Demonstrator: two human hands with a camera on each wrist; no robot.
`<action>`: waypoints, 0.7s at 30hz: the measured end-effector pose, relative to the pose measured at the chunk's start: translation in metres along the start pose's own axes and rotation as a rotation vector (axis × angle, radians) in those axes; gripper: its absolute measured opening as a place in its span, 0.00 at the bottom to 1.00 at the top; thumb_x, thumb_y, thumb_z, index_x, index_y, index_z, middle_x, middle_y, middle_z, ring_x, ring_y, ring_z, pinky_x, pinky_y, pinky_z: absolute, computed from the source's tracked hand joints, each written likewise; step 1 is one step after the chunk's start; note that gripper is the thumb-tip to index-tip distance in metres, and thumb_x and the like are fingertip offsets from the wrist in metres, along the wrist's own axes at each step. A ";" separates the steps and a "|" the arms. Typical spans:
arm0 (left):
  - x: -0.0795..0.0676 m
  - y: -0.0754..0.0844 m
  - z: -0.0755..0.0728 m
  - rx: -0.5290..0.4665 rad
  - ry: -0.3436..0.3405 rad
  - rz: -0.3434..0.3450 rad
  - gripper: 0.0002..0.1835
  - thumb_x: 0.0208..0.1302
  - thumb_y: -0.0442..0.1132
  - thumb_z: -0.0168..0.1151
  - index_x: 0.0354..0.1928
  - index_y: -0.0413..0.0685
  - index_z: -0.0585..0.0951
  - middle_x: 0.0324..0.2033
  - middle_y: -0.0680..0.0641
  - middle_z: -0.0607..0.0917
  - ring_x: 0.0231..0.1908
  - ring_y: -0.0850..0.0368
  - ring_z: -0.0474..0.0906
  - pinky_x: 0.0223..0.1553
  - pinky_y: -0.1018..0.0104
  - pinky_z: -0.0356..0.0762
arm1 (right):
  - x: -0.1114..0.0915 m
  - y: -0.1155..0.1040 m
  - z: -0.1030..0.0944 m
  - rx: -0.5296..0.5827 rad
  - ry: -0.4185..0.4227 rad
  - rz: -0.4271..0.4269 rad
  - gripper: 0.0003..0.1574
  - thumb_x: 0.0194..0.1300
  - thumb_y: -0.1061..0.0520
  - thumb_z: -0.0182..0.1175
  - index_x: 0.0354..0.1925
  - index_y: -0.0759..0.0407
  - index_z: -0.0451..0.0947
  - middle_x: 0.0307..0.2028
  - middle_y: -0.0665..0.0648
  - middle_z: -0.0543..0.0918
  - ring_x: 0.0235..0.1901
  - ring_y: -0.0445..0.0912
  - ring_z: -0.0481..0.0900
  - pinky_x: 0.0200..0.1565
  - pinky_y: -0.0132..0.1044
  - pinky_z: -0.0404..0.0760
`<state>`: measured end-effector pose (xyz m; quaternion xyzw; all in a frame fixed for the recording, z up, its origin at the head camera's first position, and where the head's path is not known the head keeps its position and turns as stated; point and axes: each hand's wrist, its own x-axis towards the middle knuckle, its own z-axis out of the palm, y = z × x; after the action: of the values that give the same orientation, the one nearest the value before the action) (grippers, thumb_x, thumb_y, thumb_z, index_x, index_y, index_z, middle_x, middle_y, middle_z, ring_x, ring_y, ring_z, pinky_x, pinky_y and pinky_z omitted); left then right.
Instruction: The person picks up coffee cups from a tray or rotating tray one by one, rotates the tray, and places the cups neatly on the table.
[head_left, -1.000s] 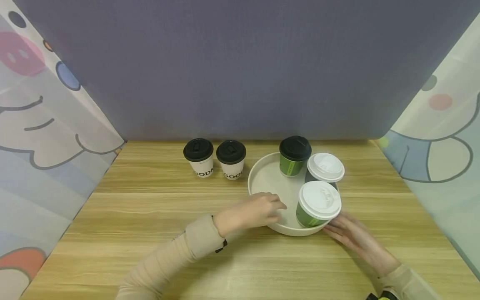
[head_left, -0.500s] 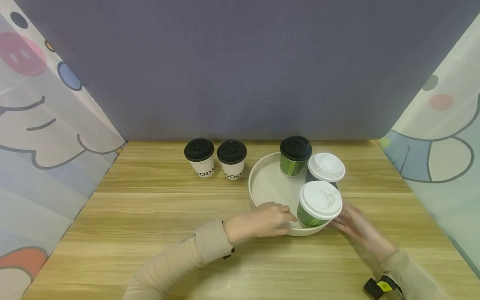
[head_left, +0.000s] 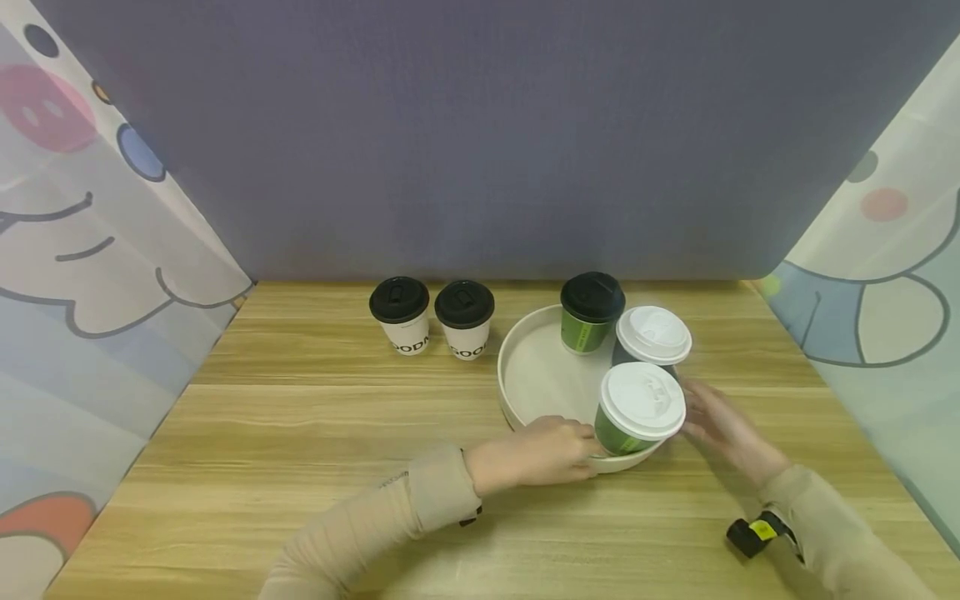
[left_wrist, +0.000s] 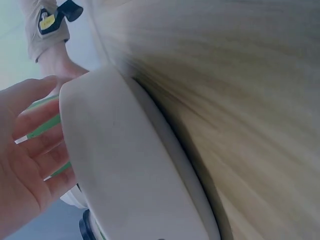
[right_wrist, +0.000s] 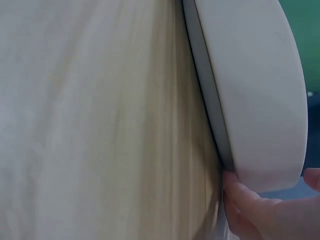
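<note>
A round cream tray [head_left: 525,375] holds a green cup with a black lid [head_left: 583,329], a dark cup with a white lid [head_left: 652,335] and a green cup with a white lid [head_left: 641,404]. My left hand [head_left: 551,452] is at the tray's near rim; in the left wrist view its fingers [left_wrist: 45,145] reach over the rim beside the green cup. Beyond the tray's right side is my right hand [head_left: 723,429], partly hidden by the white-lidded cup. In the right wrist view, its fingertips [right_wrist: 240,192] touch the tray's lower edge, with the thumb close to the rim.
Two white cups with black lids, a left one [head_left: 401,315] and a right one [head_left: 465,319], stand upright left of the tray. The wooden table [head_left: 322,417] meets a grey panel [head_left: 487,142] behind. Cartoon-printed curtains [head_left: 90,333] flank both sides.
My left hand has slid right and nearer along the tray's front rim. Along the tray's right side, my right hand has shifted farther back. Tray and cups look unmoved.
</note>
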<state>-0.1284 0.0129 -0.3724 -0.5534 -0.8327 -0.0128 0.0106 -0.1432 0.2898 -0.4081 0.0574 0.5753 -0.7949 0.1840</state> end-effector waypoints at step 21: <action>0.003 0.005 0.004 0.077 0.028 -0.034 0.06 0.58 0.42 0.56 0.37 0.59 0.81 0.31 0.59 0.81 0.32 0.69 0.77 0.26 0.77 0.73 | 0.010 -0.004 -0.005 -0.099 0.045 0.030 0.17 0.66 0.51 0.45 0.47 0.61 0.59 0.31 0.47 0.77 0.33 0.37 0.77 0.39 0.31 0.77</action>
<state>-0.1251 0.0175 -0.3766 -0.5380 -0.8417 0.0115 0.0435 -0.1543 0.2936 -0.4090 0.0746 0.6171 -0.7610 0.1857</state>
